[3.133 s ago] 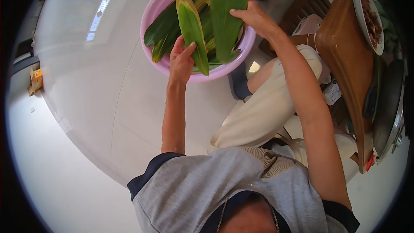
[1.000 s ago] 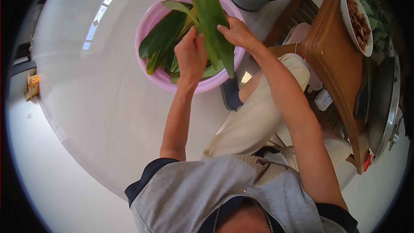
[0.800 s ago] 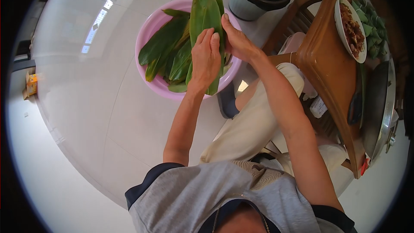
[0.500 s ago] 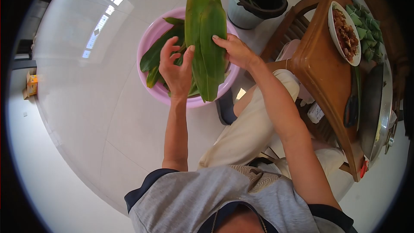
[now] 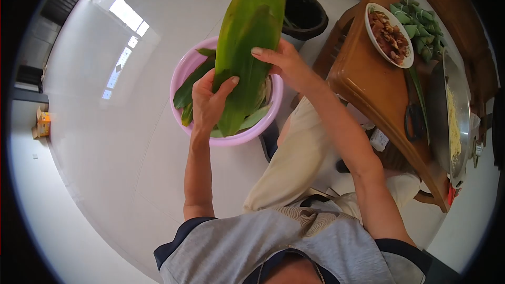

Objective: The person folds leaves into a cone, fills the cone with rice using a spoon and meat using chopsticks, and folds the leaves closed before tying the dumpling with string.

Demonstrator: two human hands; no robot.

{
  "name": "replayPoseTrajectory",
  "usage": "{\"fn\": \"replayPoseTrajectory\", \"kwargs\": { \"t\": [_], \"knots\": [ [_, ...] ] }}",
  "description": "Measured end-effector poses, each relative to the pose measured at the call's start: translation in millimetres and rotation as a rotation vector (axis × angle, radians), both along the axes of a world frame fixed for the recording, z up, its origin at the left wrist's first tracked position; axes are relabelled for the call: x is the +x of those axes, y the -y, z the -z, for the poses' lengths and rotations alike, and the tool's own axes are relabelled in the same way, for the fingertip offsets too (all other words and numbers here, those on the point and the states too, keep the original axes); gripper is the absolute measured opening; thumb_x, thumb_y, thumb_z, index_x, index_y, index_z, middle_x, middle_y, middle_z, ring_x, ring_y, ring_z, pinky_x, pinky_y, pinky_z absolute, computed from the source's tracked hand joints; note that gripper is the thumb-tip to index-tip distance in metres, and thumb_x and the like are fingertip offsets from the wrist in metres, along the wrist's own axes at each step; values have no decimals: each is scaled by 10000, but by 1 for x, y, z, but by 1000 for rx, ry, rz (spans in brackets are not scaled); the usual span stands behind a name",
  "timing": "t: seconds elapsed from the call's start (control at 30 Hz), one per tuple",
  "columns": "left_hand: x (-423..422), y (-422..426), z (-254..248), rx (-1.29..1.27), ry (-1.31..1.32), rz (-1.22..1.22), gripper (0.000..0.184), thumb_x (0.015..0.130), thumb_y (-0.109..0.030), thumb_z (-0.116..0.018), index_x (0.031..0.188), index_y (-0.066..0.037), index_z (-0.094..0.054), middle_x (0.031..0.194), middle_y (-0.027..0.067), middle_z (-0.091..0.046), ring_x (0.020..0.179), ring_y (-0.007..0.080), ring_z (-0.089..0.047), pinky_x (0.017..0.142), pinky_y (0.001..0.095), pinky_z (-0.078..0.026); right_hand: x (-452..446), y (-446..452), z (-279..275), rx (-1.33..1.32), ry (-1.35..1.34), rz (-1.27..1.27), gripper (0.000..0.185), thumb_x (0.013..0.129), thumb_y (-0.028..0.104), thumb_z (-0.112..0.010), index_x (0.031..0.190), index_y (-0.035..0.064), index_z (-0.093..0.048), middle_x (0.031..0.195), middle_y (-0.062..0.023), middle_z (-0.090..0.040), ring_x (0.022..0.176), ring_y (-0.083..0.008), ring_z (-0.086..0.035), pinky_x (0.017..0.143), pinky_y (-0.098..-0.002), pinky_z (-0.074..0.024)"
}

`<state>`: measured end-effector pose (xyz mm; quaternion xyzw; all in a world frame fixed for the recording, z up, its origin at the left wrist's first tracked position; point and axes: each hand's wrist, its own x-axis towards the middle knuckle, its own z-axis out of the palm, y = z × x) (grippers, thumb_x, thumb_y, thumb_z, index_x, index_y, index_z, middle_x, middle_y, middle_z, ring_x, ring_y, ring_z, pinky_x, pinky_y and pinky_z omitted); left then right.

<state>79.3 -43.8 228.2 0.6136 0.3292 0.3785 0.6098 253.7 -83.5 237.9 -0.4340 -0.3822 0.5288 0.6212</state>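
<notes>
Broad green leaves [image 5: 250, 47], laid one over another, are held up between my two hands. My left hand [image 5: 209, 97] grips their left edge, with the thumb lying on top. On the right edge, my right hand [image 5: 281, 63] pinches them, thumb on the face and fingers behind. Beneath them a pink basin [image 5: 177, 87] stands on the floor with more green leaves [image 5: 190, 85] inside. The held leaves hide part of the basin.
Behind the basin is a dark-lined bin [image 5: 305, 16]. To the right, a wooden chair [image 5: 363, 79] bears a plate of meat pieces [image 5: 389, 37], leaf-wrapped bundles [image 5: 421, 29], scissors [image 5: 414, 122] and a metal pan [image 5: 463, 121] with yellowish grains.
My left hand has closed on the left edge of the leaves, where its fingers were apart before. The leaves now tilt to the right at the top. The whole view has shifted.
</notes>
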Motion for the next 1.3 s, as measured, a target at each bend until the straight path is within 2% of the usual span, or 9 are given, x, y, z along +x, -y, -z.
{"fn": "replayPoseTrajectory", "kwargs": {
  "t": [0.27,0.4,0.47,0.53,0.73,0.8,0.97,1.2,1.3],
  "knots": [
    [21,19,-68,172,-171,222,207,761,-87,-608,936,23,-600,785,42,-623,698,77,-558,652,222,-450,43,68,-79,8,351,76,425,804,286,-575,1135,41,-472,1036,-54,-549,902,-145,-538,720,-304,-470],
    [46,36,-89,196,-222,293,211,756,-104,-619,930,15,-602,788,42,-620,694,87,-558,667,230,-446,65,112,-83,-80,209,186,377,843,249,-538,1152,48,-456,1043,-44,-546,903,-152,-541,759,-299,-456],
    [61,44,-98,383,10,-53,182,758,-102,-620,904,5,-607,775,40,-615,695,95,-556,672,229,-441,72,136,-84,11,254,335,343,847,224,-540,1129,43,-469,1033,-50,-549,906,-154,-544,764,-299,-458],
    [60,51,-109,519,151,-244,135,752,-80,-626,866,-10,-609,805,48,-609,712,105,-558,669,231,-443,85,160,-85,215,-93,517,279,869,125,-486,1130,32,-455,1078,-49,-527,958,-161,-534,849,-309,-436],
    [111,100,-87,981,-82,-87,196,743,-141,-661,879,-5,-623,729,31,-607,661,81,-550,610,204,-441,86,215,-80,368,-182,711,261,874,103,-473,1128,48,-448,1077,-46,-516,982,-152,-514,828,-319,-449],
    [122,109,-85,362,-87,267,242,744,-157,-664,925,-5,-614,732,27,-604,647,74,-550,599,212,-445,89,231,-77,384,-174,741,263,874,104,-475,1130,49,-446,1080,-45,-513,995,-152,-506,827,-317,-448],
    [137,120,-101,-51,79,503,138,747,-30,-629,854,13,-552,752,49,-587,603,83,-546,530,183,-428,94,270,-62,195,258,912,290,863,116,-506,1135,40,-442,1090,-58,-503,1012,-165,-487,866,-312,-416],
    [163,130,-73,130,10,469,184,736,-43,-645,883,11,-548,723,43,-575,560,74,-520,462,188,-405,80,281,-51,325,-263,858,303,857,107,-510,1141,38,-431,1124,-72,-483,1033,-185,-485,863,-353,-441],
    [174,135,-65,123,157,386,170,733,-51,-654,846,5,-540,708,20,-554,493,84,-494,463,207,-393,79,279,-46,238,-255,928,293,862,101,-495,1140,37,-428,1117,-75,-490,1031,-192,-492,852,-385,-455]
  ]
}}
